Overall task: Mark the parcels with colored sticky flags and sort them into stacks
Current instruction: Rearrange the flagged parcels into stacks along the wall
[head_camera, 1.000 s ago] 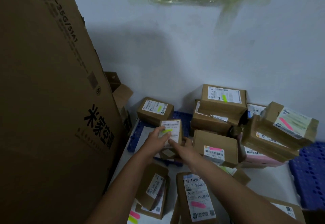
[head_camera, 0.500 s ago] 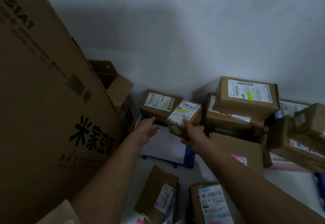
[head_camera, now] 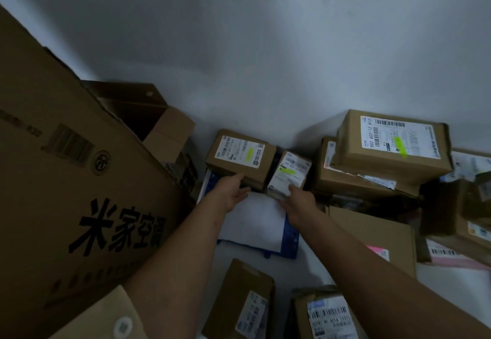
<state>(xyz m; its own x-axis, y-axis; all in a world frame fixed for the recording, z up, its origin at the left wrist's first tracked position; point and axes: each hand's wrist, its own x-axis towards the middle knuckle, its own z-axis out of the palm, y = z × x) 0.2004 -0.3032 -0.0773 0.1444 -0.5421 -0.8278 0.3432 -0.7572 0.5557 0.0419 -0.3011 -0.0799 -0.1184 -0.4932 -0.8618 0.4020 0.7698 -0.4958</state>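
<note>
A small brown parcel (head_camera: 291,172) with a white label and a green flag stands tilted against the wall. My right hand (head_camera: 299,200) grips its near end. Right beside it on the left sits a larger parcel (head_camera: 240,156) with a yellow-green flag. My left hand (head_camera: 231,191) touches that parcel's front lower edge with straight fingers. To the right, a two-parcel stack (head_camera: 382,158) has a green-flagged box on top. A parcel with a pink flag (head_camera: 377,235) lies right of my right forearm.
A huge printed carton (head_camera: 69,192) fills the left side, with an open box (head_camera: 148,123) behind it. A white sheet (head_camera: 252,221) lies on a blue crate (head_camera: 291,237) under my hands. More labelled parcels (head_camera: 243,304) lie near the bottom edge and at far right (head_camera: 459,219).
My right hand carried the small green-flagged parcel forward and set it beside the yellow-green-flagged parcel by the wall. My left hand let go of it and moved to that neighbouring parcel.
</note>
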